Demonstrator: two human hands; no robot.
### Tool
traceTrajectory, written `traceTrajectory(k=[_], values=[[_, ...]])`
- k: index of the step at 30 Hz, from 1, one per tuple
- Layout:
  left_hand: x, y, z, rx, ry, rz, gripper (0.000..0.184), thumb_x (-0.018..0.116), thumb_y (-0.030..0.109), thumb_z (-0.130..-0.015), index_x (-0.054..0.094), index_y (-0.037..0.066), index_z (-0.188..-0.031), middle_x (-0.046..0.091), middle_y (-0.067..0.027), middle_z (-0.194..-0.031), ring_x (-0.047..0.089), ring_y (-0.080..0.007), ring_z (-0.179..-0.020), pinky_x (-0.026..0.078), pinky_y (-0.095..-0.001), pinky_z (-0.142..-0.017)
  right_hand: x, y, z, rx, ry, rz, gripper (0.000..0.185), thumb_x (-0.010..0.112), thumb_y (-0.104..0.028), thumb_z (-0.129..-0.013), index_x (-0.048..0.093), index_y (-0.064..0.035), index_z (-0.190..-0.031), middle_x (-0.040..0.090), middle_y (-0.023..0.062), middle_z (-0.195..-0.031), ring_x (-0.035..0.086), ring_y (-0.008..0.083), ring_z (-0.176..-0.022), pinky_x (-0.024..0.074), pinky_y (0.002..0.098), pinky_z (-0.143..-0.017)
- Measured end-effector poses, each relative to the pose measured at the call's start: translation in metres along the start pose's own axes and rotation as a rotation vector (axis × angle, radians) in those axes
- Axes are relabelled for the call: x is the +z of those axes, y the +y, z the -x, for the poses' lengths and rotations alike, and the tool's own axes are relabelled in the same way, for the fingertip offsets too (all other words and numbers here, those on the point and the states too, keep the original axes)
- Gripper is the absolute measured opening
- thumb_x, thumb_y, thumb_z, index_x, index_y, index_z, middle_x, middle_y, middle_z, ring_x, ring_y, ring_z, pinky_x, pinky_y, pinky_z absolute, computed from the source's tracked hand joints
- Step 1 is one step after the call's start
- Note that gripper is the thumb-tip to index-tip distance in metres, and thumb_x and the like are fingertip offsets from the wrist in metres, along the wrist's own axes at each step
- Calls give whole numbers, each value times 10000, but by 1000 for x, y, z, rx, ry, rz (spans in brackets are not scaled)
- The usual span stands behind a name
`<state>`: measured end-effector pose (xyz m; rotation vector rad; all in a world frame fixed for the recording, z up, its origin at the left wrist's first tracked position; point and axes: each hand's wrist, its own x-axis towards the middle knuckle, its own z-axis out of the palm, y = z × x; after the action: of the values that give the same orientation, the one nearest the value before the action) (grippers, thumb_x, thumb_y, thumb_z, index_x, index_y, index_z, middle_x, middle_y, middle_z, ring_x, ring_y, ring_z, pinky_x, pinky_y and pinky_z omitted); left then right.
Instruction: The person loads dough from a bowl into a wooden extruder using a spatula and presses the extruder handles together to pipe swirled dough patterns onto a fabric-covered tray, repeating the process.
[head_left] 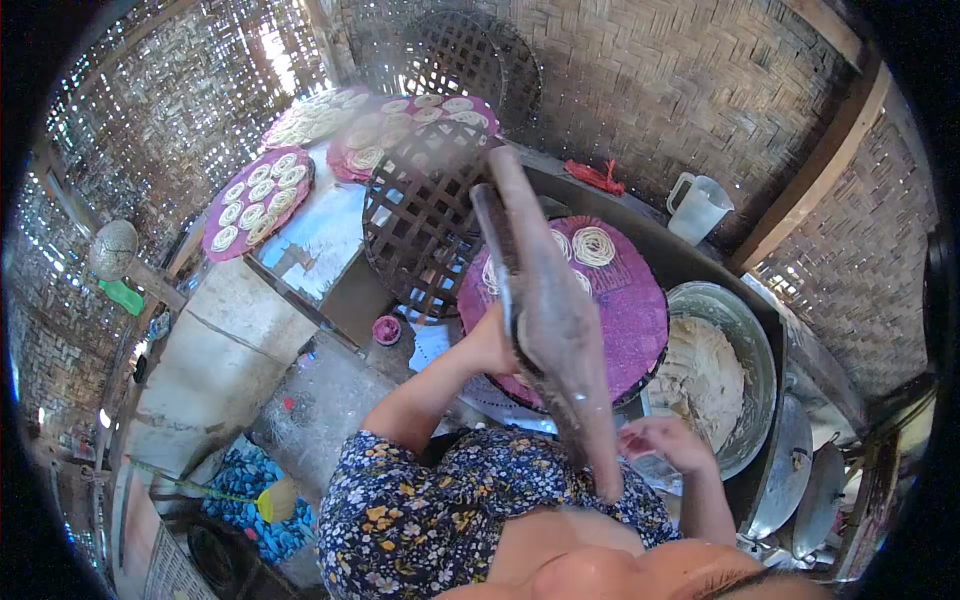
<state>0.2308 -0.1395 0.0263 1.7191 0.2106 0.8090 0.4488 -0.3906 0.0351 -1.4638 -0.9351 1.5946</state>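
A worn wooden press (560, 320) with long handles runs slantwise through the middle of the view, close to the camera. My left hand (489, 342) reaches in from the left to its edge; the press hides the fingers. Beneath lies a round tray with a purple cover (632, 300), bearing coils of pale dough strands (594, 246) near its far side. My right hand (668, 442) is beside the press's near end, fingers loosely bent and apart, nothing visible in them. Just beyond it, a large metal basin (763, 375) holds a mass of pale dough (705, 375).
Purple trays of coils (258, 204) stand at the far left. An open-weave round rack (415, 225) leans beside the work tray. A plastic jug (699, 210) and red plastic bag (594, 177) sit along the back ledge. Metal lids (785, 465) lie at right.
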Motion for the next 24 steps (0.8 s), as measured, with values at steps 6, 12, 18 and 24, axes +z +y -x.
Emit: traceTrajectory(k=[6,12,18,24], values=[[46,4,-32,-167,-296,-409,644,763,245,-595,497,56,-1150,583,-132,-1087,565,-252,-1007,430,-333,-888,21,-32,-8,-175,-74,-67,895,676,-555,-637,401,47,-1239,562,152,-1080,528,236,-1019,409,330,-866],[11,51,-87,20,-365,1142,869,696,267,-677,207,161,-1387,308,-125,-1397,346,-355,-1247,343,-459,-990,23,-36,-1,-139,-232,-368,829,725,-393,-580,406,49,-1206,541,192,-1078,553,295,-984,442,388,-834],[15,57,-130,280,-451,1248,784,694,147,-653,303,140,-1333,504,-58,-1067,495,-281,-1031,334,-523,-970,-43,-22,2,74,-195,-222,969,717,-495,-581,306,-9,-1311,501,226,-1103,563,327,-939,475,429,-757],[16,1,-167,77,-234,1445,426,476,543,-827,541,146,-966,575,-29,-861,544,-234,-872,385,-484,-905,-47,-81,-6,-12,-56,-120,757,637,-540,-664,492,42,-1125,598,156,-927,597,218,-783,479,306,-701]])
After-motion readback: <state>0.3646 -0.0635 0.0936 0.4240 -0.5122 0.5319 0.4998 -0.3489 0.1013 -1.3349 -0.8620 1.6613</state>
